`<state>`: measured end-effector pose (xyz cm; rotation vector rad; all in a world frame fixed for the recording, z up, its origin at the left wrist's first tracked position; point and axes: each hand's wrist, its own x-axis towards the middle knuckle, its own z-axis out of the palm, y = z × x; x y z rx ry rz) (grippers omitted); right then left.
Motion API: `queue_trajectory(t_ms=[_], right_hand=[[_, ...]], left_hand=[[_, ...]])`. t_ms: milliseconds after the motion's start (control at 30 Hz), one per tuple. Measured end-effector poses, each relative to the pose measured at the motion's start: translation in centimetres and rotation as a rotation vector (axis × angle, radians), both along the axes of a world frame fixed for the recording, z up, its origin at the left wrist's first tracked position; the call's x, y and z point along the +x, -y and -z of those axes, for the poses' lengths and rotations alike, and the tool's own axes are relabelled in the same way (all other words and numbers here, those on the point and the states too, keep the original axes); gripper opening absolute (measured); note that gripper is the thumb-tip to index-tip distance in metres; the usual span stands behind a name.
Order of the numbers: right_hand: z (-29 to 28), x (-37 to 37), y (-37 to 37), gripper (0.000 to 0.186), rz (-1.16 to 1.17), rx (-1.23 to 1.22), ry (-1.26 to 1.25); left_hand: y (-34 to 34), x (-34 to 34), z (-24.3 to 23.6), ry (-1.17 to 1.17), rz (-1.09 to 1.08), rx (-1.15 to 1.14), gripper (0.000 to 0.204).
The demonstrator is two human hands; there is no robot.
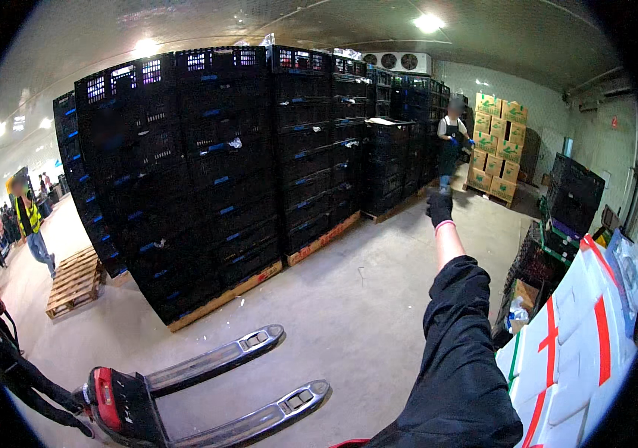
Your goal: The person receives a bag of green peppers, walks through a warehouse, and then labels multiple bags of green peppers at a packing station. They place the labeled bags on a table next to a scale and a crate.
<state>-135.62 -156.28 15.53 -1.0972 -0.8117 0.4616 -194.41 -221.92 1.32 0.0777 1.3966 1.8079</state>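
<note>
My right arm, in a dark sleeve, stretches forward across the right half of the view. At its end my right hand (440,207) wears a black glove with a pink cuff at the wrist. It is raised in the air toward a person in a dark apron (450,142) farther back. No object shows in this hand; its fingers blend together in the dark glove, so I cannot make out their pose. My left hand is out of view. Below and to the left of my arm, a pallet jack (129,407) with a red and black body stands with its two forks pointing right.
Tall stacks of black crates (222,164) stand on wooden pallets across the middle. Cardboard boxes (498,145) are piled at the back right. White boxes with red tape (569,351) stand close by on the right. An unloaded wooden pallet (74,282) and a person in a yellow vest (28,216) are left.
</note>
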Motion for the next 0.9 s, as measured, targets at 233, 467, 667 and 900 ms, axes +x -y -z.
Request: queue_trajectory(t_ms=[233, 467, 667, 900], right_hand=[[10.8, -22.4, 8.9, 0.032, -0.837, -0.355, 0.108], [15.0, -57.1, 40.1, 0.043, -1.676, -0.431, 0.538], [11.9, -79.6, 68.2, 0.071, -2.526, -0.081, 0.682], [14.2, -92.8, 86.4, 0.064, -2.836, 0.193, 0.943]], left_hand=[[7.7, -6.7, 0.5, 0.096, -0.13, 0.093, 0.045], [19.2, -12.9, 4.6, 0.302, -0.21, 0.363, 0.046], [33.9, -18.7, 8.1, 0.429, -0.33, 0.535, 0.046], [47.9, -25.3, 4.6, 0.088, -0.418, 0.19, 0.047]])
